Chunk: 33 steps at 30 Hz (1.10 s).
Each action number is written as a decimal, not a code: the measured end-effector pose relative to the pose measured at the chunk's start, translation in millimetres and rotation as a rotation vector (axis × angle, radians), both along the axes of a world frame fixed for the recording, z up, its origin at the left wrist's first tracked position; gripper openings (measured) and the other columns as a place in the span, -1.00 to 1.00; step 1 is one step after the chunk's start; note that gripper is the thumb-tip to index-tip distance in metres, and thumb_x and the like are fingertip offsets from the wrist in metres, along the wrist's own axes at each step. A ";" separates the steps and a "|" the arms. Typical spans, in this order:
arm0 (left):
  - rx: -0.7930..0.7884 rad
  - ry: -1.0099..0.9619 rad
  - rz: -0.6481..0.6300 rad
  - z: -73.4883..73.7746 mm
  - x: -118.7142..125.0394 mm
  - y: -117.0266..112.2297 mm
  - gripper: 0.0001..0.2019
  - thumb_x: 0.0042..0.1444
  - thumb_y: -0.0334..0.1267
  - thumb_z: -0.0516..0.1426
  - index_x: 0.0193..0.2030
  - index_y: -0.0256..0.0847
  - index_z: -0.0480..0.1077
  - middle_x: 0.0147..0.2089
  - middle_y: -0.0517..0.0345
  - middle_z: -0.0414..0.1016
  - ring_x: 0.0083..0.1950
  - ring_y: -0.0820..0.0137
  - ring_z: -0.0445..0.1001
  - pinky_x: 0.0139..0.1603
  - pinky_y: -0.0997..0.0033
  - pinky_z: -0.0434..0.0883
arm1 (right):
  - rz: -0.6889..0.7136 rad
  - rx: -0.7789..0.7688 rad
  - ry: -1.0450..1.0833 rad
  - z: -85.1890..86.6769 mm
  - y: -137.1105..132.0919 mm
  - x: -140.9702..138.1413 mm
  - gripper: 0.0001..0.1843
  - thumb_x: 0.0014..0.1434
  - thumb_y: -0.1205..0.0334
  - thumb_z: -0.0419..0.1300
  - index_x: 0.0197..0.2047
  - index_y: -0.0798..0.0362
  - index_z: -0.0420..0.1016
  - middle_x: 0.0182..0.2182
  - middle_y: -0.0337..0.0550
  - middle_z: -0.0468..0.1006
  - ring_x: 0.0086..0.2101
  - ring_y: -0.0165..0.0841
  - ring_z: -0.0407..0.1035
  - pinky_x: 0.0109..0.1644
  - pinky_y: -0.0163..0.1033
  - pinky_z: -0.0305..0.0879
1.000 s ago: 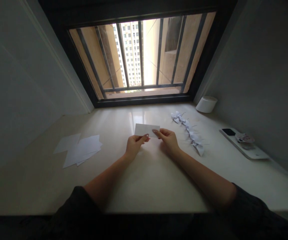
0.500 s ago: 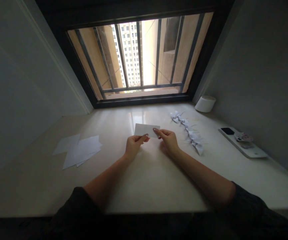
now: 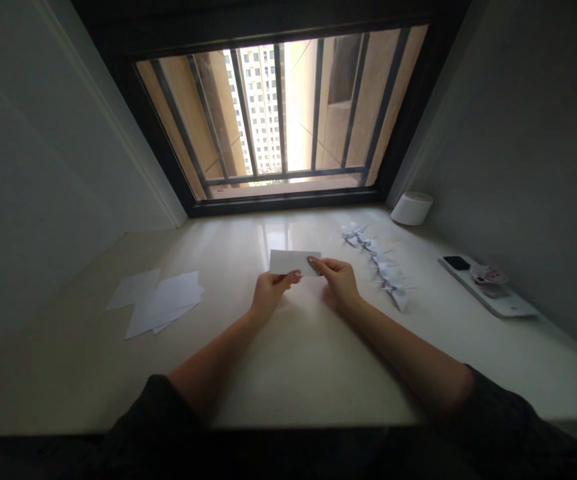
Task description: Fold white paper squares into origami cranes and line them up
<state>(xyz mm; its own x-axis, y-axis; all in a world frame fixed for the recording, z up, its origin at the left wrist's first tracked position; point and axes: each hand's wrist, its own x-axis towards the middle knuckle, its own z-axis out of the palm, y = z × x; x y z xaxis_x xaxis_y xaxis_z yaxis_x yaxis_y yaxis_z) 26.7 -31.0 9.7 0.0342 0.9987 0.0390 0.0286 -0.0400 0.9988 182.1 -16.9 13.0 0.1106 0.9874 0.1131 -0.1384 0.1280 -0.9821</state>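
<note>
Both hands hold a small white rectangular piece of paper (image 3: pixel 291 261) above the middle of the pale sill, its long side running left to right. My left hand (image 3: pixel 269 292) pinches the lower left edge, thumb on top. At the right end, my right hand (image 3: pixel 339 277) grips the paper between thumb and fingers. The fingers behind the sheet are partly hidden; whether it is folded I cannot tell. To the right of my right hand lies a row of several folded white paper pieces (image 3: pixel 375 263) with thin pointed tips.
Loose white paper sheets (image 3: pixel 165 300) overlap on the left of the sill (image 3: pixel 298 373). At the right lies a phone (image 3: pixel 488 287) with a grip on its back. A white rounded object (image 3: pixel 411 209) stands in the far right corner, beside the barred window (image 3: pixel 283 120).
The paper in my hands has tilted very slightly, its right side a little lower. My left thumb has shifted slightly to the right along the edge. Nothing else has visibly moved.
</note>
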 end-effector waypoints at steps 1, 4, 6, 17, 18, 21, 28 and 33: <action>-0.006 0.000 0.001 0.2 0.2 0.1 -0.63 -0.10 -0.04 0.24 -0.27 -0.33 0.53 -0.31 -0.05 0.59 -0.26 0.28 0.53 -0.27 0.40 0.38 | 0.016 0.006 -0.004 -0.7 0.2 0.1 -0.63 -0.15 -0.07 0.31 -0.58 0.11 0.54 -0.64 -0.24 0.44 -0.54 -0.45 0.24 -0.42 -0.32 0.13; -0.024 0.004 0.032 1.7 1.5 -0.3 -0.61 -0.12 -0.04 0.24 -0.26 -0.34 0.53 -0.33 -0.06 0.59 -0.27 0.27 0.54 -0.29 0.40 0.38 | 0.039 0.009 -0.020 -3.1 0.9 0.0 -0.65 -0.14 -0.05 0.30 -0.56 0.11 0.55 -0.63 -0.23 0.46 -0.54 -0.44 0.25 -0.42 -0.32 0.14; -0.038 0.010 0.047 2.9 2.4 -1.0 -0.61 -0.12 -0.03 0.24 -0.27 -0.35 0.53 -0.33 -0.08 0.58 -0.28 0.26 0.54 -0.30 0.39 0.38 | 0.034 0.005 -0.017 -4.5 1.5 -0.4 -0.65 -0.13 -0.05 0.30 -0.56 0.11 0.55 -0.64 -0.24 0.45 -0.55 -0.45 0.24 -0.43 -0.32 0.12; -0.038 0.110 0.105 2.7 1.9 -2.8 -0.60 -0.11 0.01 0.22 -0.34 -0.35 0.53 -0.35 -0.10 0.58 -0.31 0.26 0.55 -0.38 0.42 0.38 | 0.026 -0.020 -0.010 -5.6 1.4 -1.3 -0.64 -0.14 -0.06 0.30 -0.57 0.12 0.53 -0.64 -0.24 0.44 -0.55 -0.44 0.24 -0.45 -0.32 0.12; -0.031 0.118 0.110 2.8 1.9 -3.0 -0.61 -0.10 0.01 0.22 -0.35 -0.36 0.53 -0.36 -0.10 0.58 -0.32 0.26 0.55 -0.38 0.43 0.38 | 0.030 -0.017 -0.009 -5.2 1.1 -1.4 -0.64 -0.14 -0.05 0.30 -0.57 0.12 0.53 -0.64 -0.24 0.43 -0.55 -0.44 0.24 -0.45 -0.32 0.12; -0.031 0.126 0.111 3.9 2.4 -3.7 -0.60 -0.09 0.01 0.21 -0.35 -0.36 0.53 -0.37 -0.11 0.58 -0.33 0.27 0.55 -0.38 0.43 0.38 | 0.036 -0.012 -0.010 -4.0 -0.4 -2.1 -0.64 -0.13 -0.04 0.30 -0.60 0.12 0.50 -0.66 -0.26 0.40 -0.56 -0.45 0.21 -0.46 -0.33 0.10; -0.069 0.123 0.071 7.1 2.0 -2.3 -0.60 -0.11 -0.01 0.23 -0.28 -0.36 0.52 -0.38 -0.10 0.58 -0.35 0.26 0.55 -0.39 0.43 0.39 | 0.025 -0.030 -0.051 -4.0 -1.0 -2.3 -0.59 -0.12 -0.09 0.28 -0.64 0.13 0.44 -0.69 -0.29 0.31 -0.59 -0.49 0.13 -0.51 -0.34 0.03; -0.047 0.125 0.035 4.8 0.5 -1.1 -0.60 -0.10 -0.01 0.23 -0.26 -0.34 0.52 -0.36 -0.08 0.58 -0.33 0.27 0.56 -0.33 0.41 0.42 | 0.032 -0.025 -0.045 -8.9 3.8 1.2 -0.58 -0.14 -0.12 0.28 -0.58 0.14 0.49 -0.66 -0.25 0.36 -0.59 -0.48 0.15 -0.51 -0.33 0.04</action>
